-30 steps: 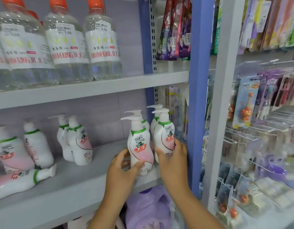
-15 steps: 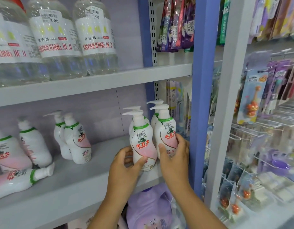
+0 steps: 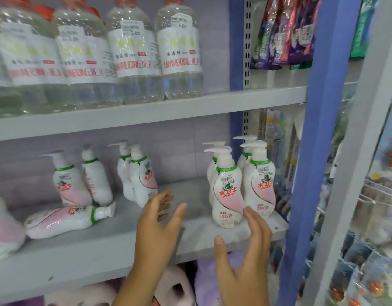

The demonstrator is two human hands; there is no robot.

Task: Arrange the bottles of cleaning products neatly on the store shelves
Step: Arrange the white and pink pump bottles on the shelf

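Observation:
White-and-pink pump bottles stand on the grey middle shelf (image 3: pixel 115 246). At its right end several stand upright in a tight group, with one front bottle (image 3: pixel 227 195) and another (image 3: pixel 260 184) beside it. Further left, a pair of bottles (image 3: pixel 140 175) and another pair (image 3: pixel 80 182) stand upright. One bottle (image 3: pixel 67 219) lies on its side. My left hand (image 3: pixel 157 219) hovers open over the shelf, left of the group. My right hand (image 3: pixel 248 246) is open, its fingertips just below and in front of the front bottles, holding nothing.
Large clear bottles with red caps (image 3: pixel 133 51) fill the upper shelf. A blue upright post (image 3: pixel 309 173) borders the shelf on the right. Hanging packets (image 3: pixel 283 32) and toothbrush packs on hooks (image 3: pixel 378 206) lie beyond. Purple bottles (image 3: pixel 210 281) sit below.
Both hands have let go of the two front pump bottles and drawn back. My left hand has shifted left over the shelf. The camera view has swung left.

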